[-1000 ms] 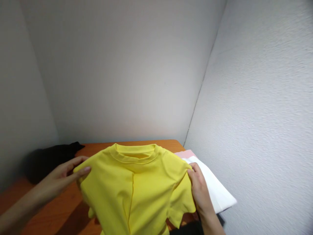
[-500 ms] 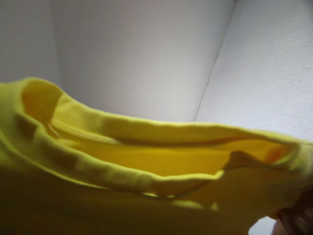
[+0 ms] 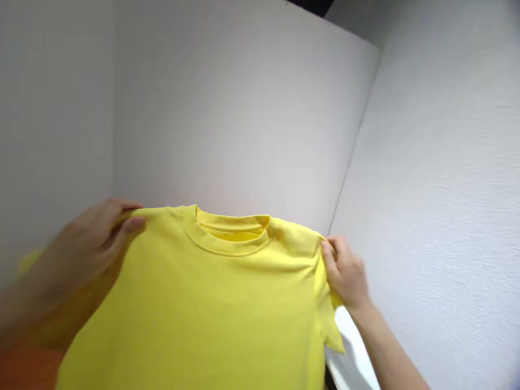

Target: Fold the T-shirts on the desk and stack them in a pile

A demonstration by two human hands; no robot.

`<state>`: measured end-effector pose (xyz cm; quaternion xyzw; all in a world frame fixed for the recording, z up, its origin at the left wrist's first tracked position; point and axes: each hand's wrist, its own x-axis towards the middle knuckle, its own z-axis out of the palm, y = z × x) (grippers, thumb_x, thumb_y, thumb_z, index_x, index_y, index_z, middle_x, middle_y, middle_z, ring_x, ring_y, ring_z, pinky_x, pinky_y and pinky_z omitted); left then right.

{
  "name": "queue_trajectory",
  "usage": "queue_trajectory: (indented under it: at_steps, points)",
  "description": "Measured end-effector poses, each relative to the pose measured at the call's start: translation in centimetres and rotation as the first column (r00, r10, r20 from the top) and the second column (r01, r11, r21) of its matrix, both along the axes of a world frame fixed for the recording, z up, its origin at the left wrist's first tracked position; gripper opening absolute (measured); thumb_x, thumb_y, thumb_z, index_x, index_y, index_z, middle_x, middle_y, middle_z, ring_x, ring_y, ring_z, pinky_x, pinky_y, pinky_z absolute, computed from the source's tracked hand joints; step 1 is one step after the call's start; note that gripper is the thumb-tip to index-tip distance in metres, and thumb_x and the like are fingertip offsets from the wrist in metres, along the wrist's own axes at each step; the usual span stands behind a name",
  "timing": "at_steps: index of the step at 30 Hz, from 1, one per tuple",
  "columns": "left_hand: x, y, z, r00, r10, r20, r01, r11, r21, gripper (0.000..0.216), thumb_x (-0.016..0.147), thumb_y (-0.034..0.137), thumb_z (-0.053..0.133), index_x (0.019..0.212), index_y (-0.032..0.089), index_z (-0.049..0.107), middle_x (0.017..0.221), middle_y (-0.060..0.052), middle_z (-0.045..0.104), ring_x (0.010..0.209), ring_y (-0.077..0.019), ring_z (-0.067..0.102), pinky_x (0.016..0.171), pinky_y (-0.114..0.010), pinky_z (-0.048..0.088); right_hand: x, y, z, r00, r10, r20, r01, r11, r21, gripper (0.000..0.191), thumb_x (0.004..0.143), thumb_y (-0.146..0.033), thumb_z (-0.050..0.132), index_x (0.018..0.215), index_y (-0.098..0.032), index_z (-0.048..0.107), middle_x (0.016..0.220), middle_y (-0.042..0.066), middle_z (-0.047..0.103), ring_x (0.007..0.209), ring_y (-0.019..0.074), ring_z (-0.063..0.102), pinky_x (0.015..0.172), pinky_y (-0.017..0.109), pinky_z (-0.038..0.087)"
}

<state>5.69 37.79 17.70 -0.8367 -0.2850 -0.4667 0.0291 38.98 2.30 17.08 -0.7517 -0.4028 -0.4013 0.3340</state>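
I hold a bright yellow T-shirt [image 3: 211, 303] up in front of me, collar on top and its front spread flat. My left hand [image 3: 91, 238] pinches the left shoulder seam, thumb on the front of the cloth. My right hand [image 3: 345, 268] grips the right shoulder, fingers curled round the seam above the short sleeve. Both hands are closed on the fabric. The shirt's lower part runs out of the bottom of the view.
White walls [image 3: 244, 124] meet in a corner behind the shirt. A bit of orange-brown table [image 3: 24, 368] shows at the bottom left. A white folded cloth [image 3: 345, 363] peeks out under my right forearm.
The shirt rose from low over the table, swept close to the camera, and now hangs spread out and higher. Both hands kept hold of the shoulders. The black cloth is out of view.
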Motion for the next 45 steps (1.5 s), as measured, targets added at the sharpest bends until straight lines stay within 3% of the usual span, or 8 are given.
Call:
queue_trajectory:
  at_steps: [2, 4, 6, 11, 15, 21, 31, 45]
  points:
    - [4.6, 1.1, 5.8, 0.992, -0.057, -0.113, 0.062, 0.997, 0.037, 0.053, 0.096, 0.054, 0.025, 0.118, 0.014, 0.052, 0.111, -0.001, 0.058, 0.106, -0.0189, 0.055, 0.101, -0.033, 0.038, 3.4, 4.7, 5.1, 0.991, -0.09, -0.098, 0.067, 0.972, -0.224, 0.031, 0.101, -0.037, 0.032, 0.104, -0.018, 0.056, 0.08, 0.006, 0.065, 0.072, 0.019, 0.061, 0.066, 0.028, 0.039]
    - [8.8, 2.8, 7.3, 0.969, -0.047, -0.242, 0.053, 0.998, 0.019, 0.053, 0.099, 0.044, 0.022, 0.124, 0.006, 0.049, 0.121, -0.009, 0.057, 0.116, -0.0244, 0.052, 0.104, -0.039, 0.036, 5.1, 8.8, 7.1, 0.955, -0.232, -0.185, 0.138, 0.899, -0.415, 0.032, 0.101, -0.03, 0.03, 0.114, -0.014, 0.054, 0.1, 0.014, 0.066, 0.093, 0.0225, 0.061, 0.079, 0.032, 0.04]
    - [11.9, 4.3, 4.3, 0.921, 0.039, -0.389, -0.05, 0.999, -0.018, 0.053, 0.097, 0.039, 0.028, 0.133, 0.004, 0.044, 0.137, -0.019, 0.05, 0.13, -0.0319, 0.043, 0.108, -0.046, 0.032, 5.0, 12.1, 5.6, 0.942, -0.264, -0.21, 0.135, 0.866, -0.482, 0.033, 0.097, -0.029, 0.037, 0.118, -0.009, 0.053, 0.116, 0.022, 0.06, 0.11, 0.0286, 0.053, 0.091, 0.039, 0.036]
    - [15.1, 4.1, -9.1, 0.826, -0.083, -0.558, -0.012, 0.986, -0.166, 0.058, 0.092, 0.042, 0.035, 0.138, 0.01, 0.048, 0.151, -0.016, 0.038, 0.142, -0.0295, 0.032, 0.117, -0.048, 0.022, 1.5, 16.9, -5.5, 0.928, -0.204, -0.312, -0.038, 0.78, -0.624, 0.039, 0.095, -0.032, 0.041, 0.124, -0.01, 0.056, 0.127, 0.021, 0.057, 0.124, 0.03, 0.047, 0.102, 0.042, 0.032]
    - [15.9, 2.6, -14.0, 0.744, -0.181, -0.643, -0.049, 0.945, -0.323, 0.068, 0.091, 0.053, 0.028, 0.145, 0.013, 0.038, 0.157, -0.011, 0.022, 0.148, -0.0284, 0.015, 0.119, -0.053, 0.012, 0.8, 18.8, -11.6, 0.885, -0.188, -0.425, -0.183, 0.7, -0.69, 0.061, 0.097, -0.046, 0.032, 0.145, -0.009, 0.038, 0.155, 0.018, 0.027, 0.145, 0.0297, 0.019, 0.114, 0.045, 0.018]
    - [17.1, 3.8, -15.2, 0.727, -0.176, -0.663, -0.111, 0.923, -0.367, 0.073, 0.091, 0.058, 0.022, 0.149, 0.015, 0.027, 0.159, -0.007, 0.013, 0.148, -0.0265, 0.007, 0.12, -0.053, 0.008, 3.4, 20.6, -14.0, 0.851, -0.209, -0.481, -0.238, 0.664, -0.709, 0.072, 0.097, -0.057, 0.019, 0.153, -0.012, 0.018, 0.16, 0.01, 0.002, 0.147, 0.026, -0.005, 0.118, 0.047, 0.001]
    - [20.0, 7.1, -15.9, 0.766, -0.169, -0.62, -0.081, 0.931, -0.355, 0.072, 0.091, 0.059, 0.025, 0.149, 0.016, 0.03, 0.159, -0.008, 0.016, 0.148, -0.0256, 0.011, 0.12, -0.051, 0.009, 7.0, 23.1, -14.1, 0.872, -0.194, -0.449, -0.211, 0.68, -0.702, 0.073, 0.096, -0.06, 0.017, 0.153, -0.014, 0.018, 0.16, 0.008, 0.002, 0.148, 0.0229, -0.001, 0.118, 0.043, -0.001]
    - [20.5, 8.0, -17.2, 0.761, -0.128, -0.636, -0.086, 0.952, -0.294, 0.07, 0.092, 0.057, 0.022, 0.15, 0.018, 0.027, 0.159, -0.008, 0.016, 0.149, -0.0242, 0.011, 0.12, -0.05, 0.009, 7.5, 23.5, -15.0, 0.881, -0.214, -0.422, -0.185, 0.665, -0.724, 0.074, 0.096, -0.063, 0.013, 0.153, -0.016, 0.016, 0.159, 0.006, -0.001, 0.148, 0.0227, -0.003, 0.117, 0.046, -0.007]
